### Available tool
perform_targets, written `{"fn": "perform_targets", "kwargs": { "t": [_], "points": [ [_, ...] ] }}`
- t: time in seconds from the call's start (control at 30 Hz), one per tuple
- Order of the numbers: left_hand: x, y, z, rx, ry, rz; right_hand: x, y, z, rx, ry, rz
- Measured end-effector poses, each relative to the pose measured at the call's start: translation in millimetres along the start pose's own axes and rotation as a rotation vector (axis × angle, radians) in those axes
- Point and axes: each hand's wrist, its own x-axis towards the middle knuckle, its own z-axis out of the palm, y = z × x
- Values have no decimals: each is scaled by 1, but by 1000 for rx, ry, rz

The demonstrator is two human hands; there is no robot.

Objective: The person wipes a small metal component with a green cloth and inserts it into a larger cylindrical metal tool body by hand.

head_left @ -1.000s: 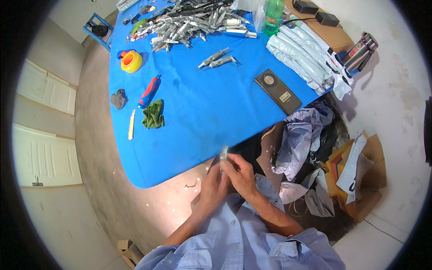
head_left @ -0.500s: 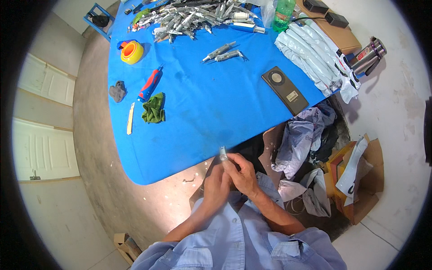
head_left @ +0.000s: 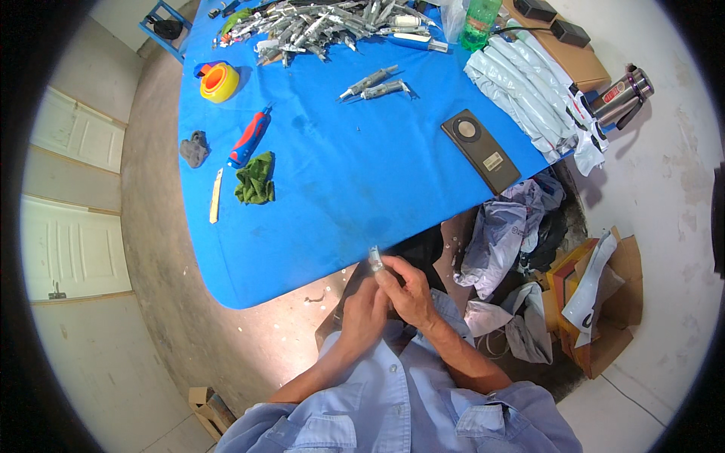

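Observation:
My right hand (head_left: 410, 293) pinches a small silvery, partly clear tubular piece (head_left: 376, 259) by its lower end, just off the table's near edge. Its upper end points away from me. My left hand (head_left: 365, 309) is closed against the right one below the piece. Its fingertips are hidden, so I cannot tell whether it grips the piece too. Farther off on the blue-covered table (head_left: 317, 226) lie two grey pen-shaped devices (head_left: 377, 83), side by side. Behind them is a heap of similar devices (head_left: 325, 26).
Left on the table are a red-and-blue power tool (head_left: 249, 140), green cloth (head_left: 255, 180), pale cutter (head_left: 216, 196), grey lump (head_left: 194, 149) and yellow tape roll (head_left: 219, 83). Right are a dark flat device (head_left: 480, 151), white plastic packages (head_left: 521, 94) and steel flask (head_left: 623, 97). An open carton (head_left: 612, 317) stands below.
The view has shifted slightly, moving the table items a little in the picture. My hands keep nearly the same place and hold on the piece.

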Motion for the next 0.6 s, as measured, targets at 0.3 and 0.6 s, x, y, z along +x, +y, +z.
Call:
{"fn": "perform_targets", "kwargs": {
  "t": [0.3,0.6],
  "points": [
    [2,-3,1,3,-18,-17,1,0,0,45,-3,5],
    [4,-11,4,-25,-19,-39,3,-1,1,24,23,-7]
  ]
}}
